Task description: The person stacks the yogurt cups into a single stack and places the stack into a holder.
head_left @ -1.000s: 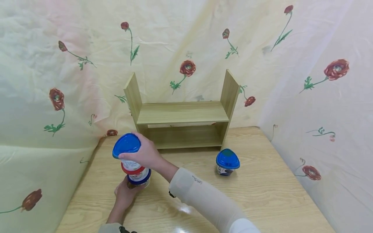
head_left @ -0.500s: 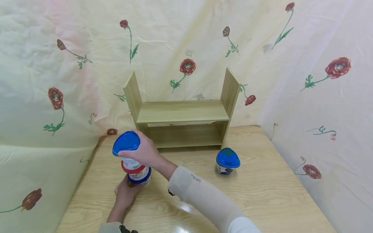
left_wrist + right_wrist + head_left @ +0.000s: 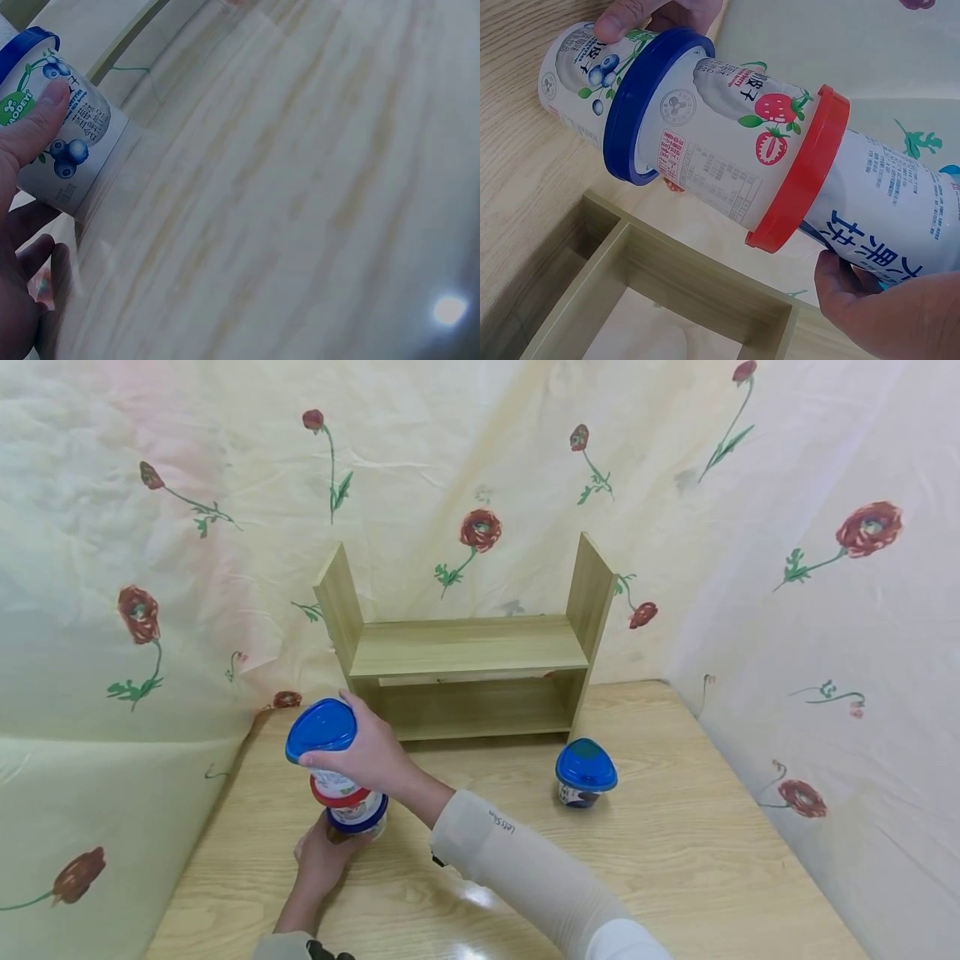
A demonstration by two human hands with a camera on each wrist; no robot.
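Right hand: here it is (image 3: 371, 756), thumb and fingers clamped round the top cup (image 3: 322, 728), just under its blue lid!
Left hand: down low (image 3: 324, 860), thumb across the front of the bottom cup (image 3: 585, 79), gripping it, fingers behind.
Stack: three high by the desk's (image 3: 675, 860) left edge, the middle cup (image 3: 720, 142) sandwiched, its red lid meeting the top cup, its base on the navy lid.
Change: almost none over the last second; both hands stay put, only the head view drifts slightly.
Meaning: looks like steadying rather than shifting, I'd judge; the column holds together.
Lone cup: untouched (image 3: 587, 772), well apart, towards the desk's right edge.
Shelf: standing (image 3: 471, 647) at the desk's back edge.
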